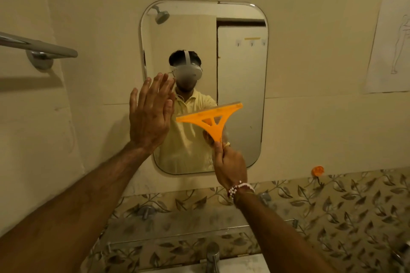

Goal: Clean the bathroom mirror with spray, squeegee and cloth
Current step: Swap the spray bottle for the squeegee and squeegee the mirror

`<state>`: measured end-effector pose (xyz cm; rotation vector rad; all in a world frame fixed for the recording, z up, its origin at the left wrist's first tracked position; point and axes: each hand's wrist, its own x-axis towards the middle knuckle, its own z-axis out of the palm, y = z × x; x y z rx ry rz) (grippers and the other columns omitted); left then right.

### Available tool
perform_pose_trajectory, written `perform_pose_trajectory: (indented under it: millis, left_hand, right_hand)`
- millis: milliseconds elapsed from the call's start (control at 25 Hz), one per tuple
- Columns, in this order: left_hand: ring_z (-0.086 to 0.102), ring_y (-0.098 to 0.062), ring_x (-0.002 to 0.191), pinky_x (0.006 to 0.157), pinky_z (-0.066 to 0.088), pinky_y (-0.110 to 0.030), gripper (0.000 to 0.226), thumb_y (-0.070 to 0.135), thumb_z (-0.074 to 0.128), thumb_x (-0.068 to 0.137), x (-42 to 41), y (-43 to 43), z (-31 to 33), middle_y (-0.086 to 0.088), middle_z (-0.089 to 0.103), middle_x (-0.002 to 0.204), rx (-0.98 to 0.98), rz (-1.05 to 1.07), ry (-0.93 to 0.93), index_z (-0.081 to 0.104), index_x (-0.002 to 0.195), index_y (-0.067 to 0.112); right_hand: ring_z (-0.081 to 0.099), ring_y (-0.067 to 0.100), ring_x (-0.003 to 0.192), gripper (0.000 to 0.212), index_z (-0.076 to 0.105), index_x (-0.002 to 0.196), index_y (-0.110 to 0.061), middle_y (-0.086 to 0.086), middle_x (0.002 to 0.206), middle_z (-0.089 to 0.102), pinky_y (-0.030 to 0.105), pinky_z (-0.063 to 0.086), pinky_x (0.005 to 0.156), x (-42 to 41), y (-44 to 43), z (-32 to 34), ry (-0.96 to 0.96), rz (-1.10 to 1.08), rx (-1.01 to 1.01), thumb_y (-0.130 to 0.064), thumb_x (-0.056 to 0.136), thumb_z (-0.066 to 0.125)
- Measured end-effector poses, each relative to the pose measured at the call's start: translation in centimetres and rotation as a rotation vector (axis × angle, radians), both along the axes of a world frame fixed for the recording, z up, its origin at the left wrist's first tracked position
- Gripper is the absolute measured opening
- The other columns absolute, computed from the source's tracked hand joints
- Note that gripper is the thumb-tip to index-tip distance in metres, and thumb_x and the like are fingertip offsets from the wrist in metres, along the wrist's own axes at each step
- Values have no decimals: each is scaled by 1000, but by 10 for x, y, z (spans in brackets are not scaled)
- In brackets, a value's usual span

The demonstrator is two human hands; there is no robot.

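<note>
Holding the orange squeegee (210, 117) by its handle, the right hand (230, 166) has a closed grip and keeps the blade tilted on the lower half of the mirror (241, 68). The left hand (150, 115) is fully open, fingers straight, flat at the mirror's left edge, holding nothing.

Squeegee handle (218, 137) inside right hand's (230, 165) grip

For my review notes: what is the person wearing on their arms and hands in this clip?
Both forearms are bare, with no sleeves in view and no gloves. The right hand has a bracelet of small white beads at the wrist and a gold-coloured ring on one finger. The left hand and its wrist carry nothing visible.
</note>
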<state>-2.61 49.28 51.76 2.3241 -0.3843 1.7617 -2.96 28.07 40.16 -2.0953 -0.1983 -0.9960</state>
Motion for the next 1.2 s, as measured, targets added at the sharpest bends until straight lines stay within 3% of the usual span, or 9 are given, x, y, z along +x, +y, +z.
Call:
perform_pose_trajectory:
  millis: [240, 360, 560, 720, 800, 920, 1200]
  left_hand:
    - [26, -26, 154, 123, 18, -58, 50, 33, 32, 107, 3, -12, -5, -3, 29, 166, 21, -9, -10, 33, 157, 23]
    - [26, -26, 154, 123, 17, -57, 51, 34, 30, 107, 2, -22, -1, -4, 30, 166, 17, -15, -1, 36, 156, 22]
    - [24, -25, 154, 124, 15, -56, 51, 32, 35, 107, 1, -31, 5, -5, 28, 166, 12, -40, -7, 36, 156, 22]
    - [24, -25, 154, 124, 16, -57, 52, 33, 35, 107, 2, -34, 9, -5, 27, 167, 8, -35, -13, 35, 157, 21]
    - [25, -26, 154, 123, 17, -58, 51, 33, 35, 107, 3, -36, 9, -6, 27, 167, 9, -30, -19, 35, 157, 22]
    - [25, -27, 154, 123, 17, -58, 51, 33, 34, 107, 5, -36, 7, -6, 26, 167, 14, -14, -19, 34, 157, 23]
    - [26, -27, 153, 123, 18, -58, 51, 34, 32, 107, 8, -35, -6, -7, 25, 167, 12, -9, 0, 34, 157, 23]
  right_hand:
    - [43, 7, 42, 48, 48, 67, -33, -12, 47, 42, 21, 27, 43, -20, -14, -86, 61, 34, -38, -59, 99, 23]
    - [50, 14, 46, 51, 51, 68, -30, -8, 50, 49, 34, 38, 44, -27, -19, -92, 101, 23, -33, -60, 96, 20]
    - [41, 11, 42, 45, 50, 64, -24, -5, 49, 45, 23, 22, 43, -15, -35, -21, -25, -16, 34, -42, 103, 36]
    - [50, 20, 48, 48, 60, 67, -14, 7, 56, 58, 30, 34, 46, 1, -48, 48, -95, -61, 73, -38, 105, 41]
    - [54, 25, 52, 48, 55, 66, -16, 10, 60, 62, 28, 33, 47, 4, -55, 57, -83, -108, 83, -41, 104, 40]
    - [49, 19, 48, 47, 47, 61, -23, 3, 54, 55, 24, 24, 46, 1, -61, 34, -39, -105, 83, -41, 104, 41]
    - [44, 5, 42, 47, 47, 60, -28, -9, 47, 45, 18, 21, 45, -19, -65, -80, 137, -97, 78, -44, 103, 38]
